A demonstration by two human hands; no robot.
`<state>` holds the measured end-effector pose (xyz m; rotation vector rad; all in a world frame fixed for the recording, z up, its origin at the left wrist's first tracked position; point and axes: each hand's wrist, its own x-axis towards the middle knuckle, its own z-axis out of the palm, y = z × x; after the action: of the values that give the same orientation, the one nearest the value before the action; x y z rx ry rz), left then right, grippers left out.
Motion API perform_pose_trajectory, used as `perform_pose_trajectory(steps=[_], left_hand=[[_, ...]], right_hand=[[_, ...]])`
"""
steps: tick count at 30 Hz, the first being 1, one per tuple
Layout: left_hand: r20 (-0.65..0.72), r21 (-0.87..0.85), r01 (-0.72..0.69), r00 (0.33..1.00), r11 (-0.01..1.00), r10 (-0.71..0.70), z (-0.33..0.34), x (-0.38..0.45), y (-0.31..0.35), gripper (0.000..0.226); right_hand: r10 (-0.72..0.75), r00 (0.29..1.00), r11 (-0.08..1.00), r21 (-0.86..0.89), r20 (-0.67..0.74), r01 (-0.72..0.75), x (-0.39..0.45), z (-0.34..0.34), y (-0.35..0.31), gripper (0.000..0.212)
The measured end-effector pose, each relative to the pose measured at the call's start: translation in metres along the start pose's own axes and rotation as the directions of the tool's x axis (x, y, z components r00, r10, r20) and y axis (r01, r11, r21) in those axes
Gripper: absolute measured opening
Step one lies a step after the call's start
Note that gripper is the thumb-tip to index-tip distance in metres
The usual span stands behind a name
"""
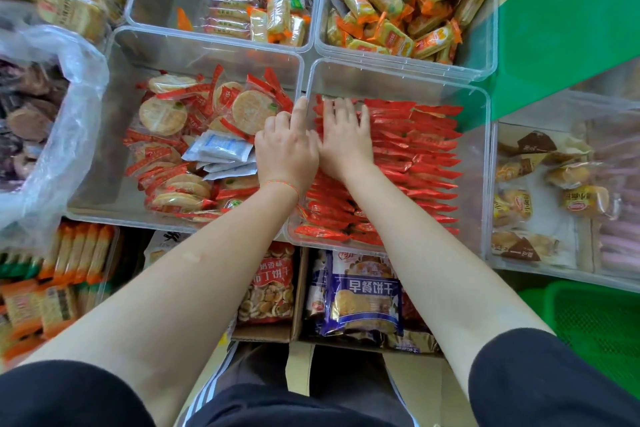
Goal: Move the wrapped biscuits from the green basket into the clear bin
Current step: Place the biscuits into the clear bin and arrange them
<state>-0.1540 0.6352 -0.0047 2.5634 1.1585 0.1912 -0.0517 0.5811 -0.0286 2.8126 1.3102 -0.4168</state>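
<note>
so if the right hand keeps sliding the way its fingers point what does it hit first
Probably the far wall of the clear bin. The right hand lies flat on the rows of red-wrapped biscuits, fingers pointing away from the person; only a short stretch of packets lies ahead. Depth is hard to judge.
</note>
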Motion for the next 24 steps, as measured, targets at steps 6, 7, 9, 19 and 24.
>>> perform_pose_trajectory(steps=[6, 7, 9, 19, 24], left_hand=[[0.007, -0.01, 0.004, 1.0, 1.0, -0.004, 0.001, 0.0, 0.0, 0.055], [0.018, -0.007, 0.005, 1.0, 1.0, -0.004, 0.0, 0.0, 0.0, 0.055], [0.028, 0.008, 0.006, 1.0, 1.0, -0.006, -0.001, 0.0, 0.001, 0.056], [0.042, 0.052, -0.015, 0.999, 0.999, 0.013, -0.003, -0.002, 0.002, 0.057], [0.051, 0.053, -0.009, 0.999, 0.999, 0.006, -0.005, -0.002, 0.003, 0.057]], right_hand=[[-0.014, 1.0, 1.0, -0.016, 0.013, 0.014, -0.004, 0.006, 0.005, 0.067], [-0.043, 0.998, 0.999, 0.026, 0.048, 0.042, -0.004, 0.006, 0.007, 0.066], [-0.089, 0.995, 0.987, 0.136, 0.042, 0.083, -0.004, -0.001, 0.01, 0.063], [0.357, 0.928, 0.931, 0.119, -0.108, -0.345, -0.062, 0.008, 0.133, 0.068], [0.346, 0.938, 0.918, 0.207, 0.0, -0.339, -0.047, 0.005, 0.143, 0.066]])
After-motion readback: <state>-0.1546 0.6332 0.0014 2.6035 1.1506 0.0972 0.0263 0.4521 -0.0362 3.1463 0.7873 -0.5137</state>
